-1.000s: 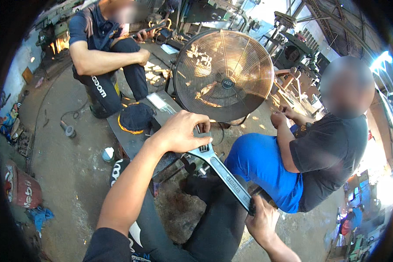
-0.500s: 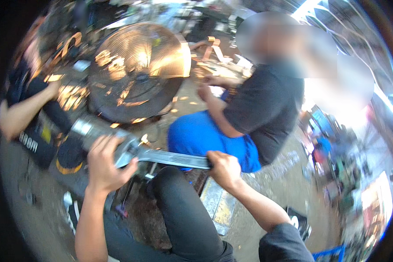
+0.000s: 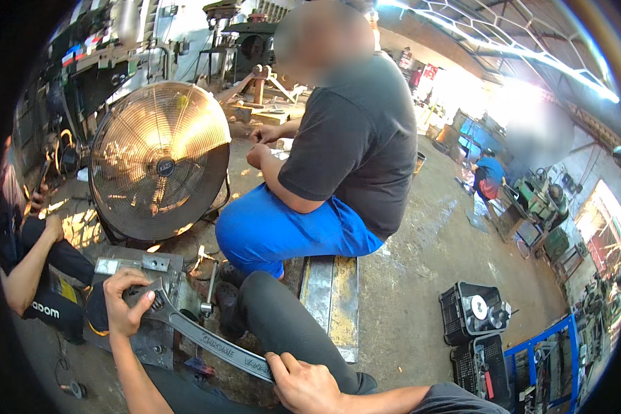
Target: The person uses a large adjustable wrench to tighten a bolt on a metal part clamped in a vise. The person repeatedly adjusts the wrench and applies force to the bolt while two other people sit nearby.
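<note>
A long steel adjustable wrench (image 3: 210,343) slants across my lap, its head at a heavy metal plate (image 3: 160,338) with blocks on top. My left hand (image 3: 125,303) is closed over the head of the wrench, thumb on top, and hides much of the jaws. Whether the jaws grip a bolt or nut there cannot be made out. My right hand (image 3: 307,386) grasps the far end of the handle, close to my thigh. Beside the plate stands a metal rod with a cross-piece (image 3: 210,286).
A large round floor fan (image 3: 160,162) stands ahead on the left. A person in blue trousers (image 3: 345,152) sits on a low metal bench (image 3: 331,303); another person's arm (image 3: 38,265) is at far left. Black crates (image 3: 466,310) and a blue frame (image 3: 541,345) lie to the right.
The wrench handle has swung toward me, from pointing right to pointing down and right. My right hand has come down with it; my left hand stays at the head. The view has shifted too.
</note>
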The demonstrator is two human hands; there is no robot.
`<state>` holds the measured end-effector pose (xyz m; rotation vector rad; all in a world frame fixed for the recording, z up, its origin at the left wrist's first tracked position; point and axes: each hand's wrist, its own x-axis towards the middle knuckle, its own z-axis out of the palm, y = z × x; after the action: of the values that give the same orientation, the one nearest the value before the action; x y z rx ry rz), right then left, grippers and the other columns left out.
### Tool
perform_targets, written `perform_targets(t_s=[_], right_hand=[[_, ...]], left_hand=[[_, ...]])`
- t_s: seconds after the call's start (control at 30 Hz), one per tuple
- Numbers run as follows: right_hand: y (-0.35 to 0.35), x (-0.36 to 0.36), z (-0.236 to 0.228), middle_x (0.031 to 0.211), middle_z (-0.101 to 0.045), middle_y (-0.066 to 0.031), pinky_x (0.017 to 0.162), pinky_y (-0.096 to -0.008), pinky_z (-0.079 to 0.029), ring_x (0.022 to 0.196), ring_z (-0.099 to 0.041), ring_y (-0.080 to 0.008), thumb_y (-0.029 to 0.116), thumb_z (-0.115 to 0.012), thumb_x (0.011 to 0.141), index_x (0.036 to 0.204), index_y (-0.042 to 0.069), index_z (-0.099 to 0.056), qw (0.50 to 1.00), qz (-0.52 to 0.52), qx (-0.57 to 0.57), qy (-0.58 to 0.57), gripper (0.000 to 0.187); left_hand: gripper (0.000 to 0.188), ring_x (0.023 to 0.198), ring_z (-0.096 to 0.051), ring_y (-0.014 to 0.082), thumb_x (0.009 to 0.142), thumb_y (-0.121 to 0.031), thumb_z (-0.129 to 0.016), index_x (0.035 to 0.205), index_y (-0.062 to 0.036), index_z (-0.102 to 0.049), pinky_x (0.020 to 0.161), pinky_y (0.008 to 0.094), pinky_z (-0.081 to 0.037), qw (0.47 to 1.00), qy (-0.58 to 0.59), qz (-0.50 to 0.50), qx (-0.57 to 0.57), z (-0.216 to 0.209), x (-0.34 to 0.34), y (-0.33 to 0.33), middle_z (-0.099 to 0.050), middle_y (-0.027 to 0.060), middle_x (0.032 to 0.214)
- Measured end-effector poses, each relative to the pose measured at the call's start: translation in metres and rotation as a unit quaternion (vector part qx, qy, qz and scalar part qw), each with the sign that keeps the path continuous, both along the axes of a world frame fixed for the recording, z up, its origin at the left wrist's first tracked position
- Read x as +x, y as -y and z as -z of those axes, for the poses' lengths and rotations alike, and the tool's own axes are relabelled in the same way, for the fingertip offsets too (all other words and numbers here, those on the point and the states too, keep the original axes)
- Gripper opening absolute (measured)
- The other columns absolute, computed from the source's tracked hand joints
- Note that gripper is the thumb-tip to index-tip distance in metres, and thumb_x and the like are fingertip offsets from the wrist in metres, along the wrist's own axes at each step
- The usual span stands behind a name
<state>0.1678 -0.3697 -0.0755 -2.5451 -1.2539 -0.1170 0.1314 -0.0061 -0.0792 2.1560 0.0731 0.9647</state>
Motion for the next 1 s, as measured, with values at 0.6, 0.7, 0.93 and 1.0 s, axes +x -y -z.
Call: perform_targets(t_s=[0.6, 0.7, 0.93, 1.0], right_hand=[[-0.077, 0.247, -0.006, 0.079, -0.067, -0.0077, 0.063, -0.0433, -0.056, 0.072, -0.072, -0.0277, 0.018, -0.062, 0.085, 0.087, 0.011, -0.062, 0.942, -0.135, 0.081, 0.297, 0.008], [-0.064, 0.217, -0.007, 0.088, -0.072, -0.0141, 0.07, -0.0469, -0.058, 0.079, -0.074, -0.0338, 0.013, -0.061, 0.085, 0.093, 0.007, -0.067, 0.984, -0.102, -0.024, 0.145, 0.012], [-0.025, 0.087, -0.047, 0.088, -0.068, -0.0168, 0.067, -0.0478, -0.056, 0.078, -0.071, -0.0368, 0.015, -0.072, 0.079, 0.104, 0.003, -0.058, 0.994, 0.016, -0.108, 0.024, 0.031], [-0.008, 0.027, -0.034, 0.087, -0.065, -0.0171, 0.062, -0.049, -0.057, 0.07, -0.069, -0.0384, 0.022, -0.077, 0.079, 0.106, 0.003, -0.051, 0.976, 0.012, -0.161, -0.145, 0.041]], left_hand=[[0.026, 0.086, -0.067, 0.0355, 0.091, -0.021, -0.072, 0.09, 0.0048, -0.066, 0.082, 0.0424, -0.05, 0.954, 0.001, -0.287, 0.08, 0.01, 0.02, 0.026, -0.069, 0.0171, 0.089], [0.022, 0.085, -0.067, 0.0346, 0.088, -0.016, -0.071, 0.088, 0.0048, -0.066, 0.081, 0.0411, -0.049, 0.967, 0.01, -0.243, 0.075, 0.008, 0.015, 0.021, -0.069, 0.0168, 0.088], [0.018, 0.081, -0.067, 0.0288, 0.073, -0.011, -0.068, 0.082, 0.0044, -0.069, 0.078, 0.0348, -0.05, 0.994, 0.051, -0.094, 0.031, 0.007, 0.004, 0.002, -0.07, 0.0165, 0.085], [0.022, 0.081, -0.067, 0.0279, 0.07, -0.014, -0.07, 0.081, 0.0043, -0.069, 0.079, 0.0348, -0.05, 0.999, 0.033, -0.03, 0.01, 0.004, 0.0, -0.003, -0.071, 0.0154, 0.084]])
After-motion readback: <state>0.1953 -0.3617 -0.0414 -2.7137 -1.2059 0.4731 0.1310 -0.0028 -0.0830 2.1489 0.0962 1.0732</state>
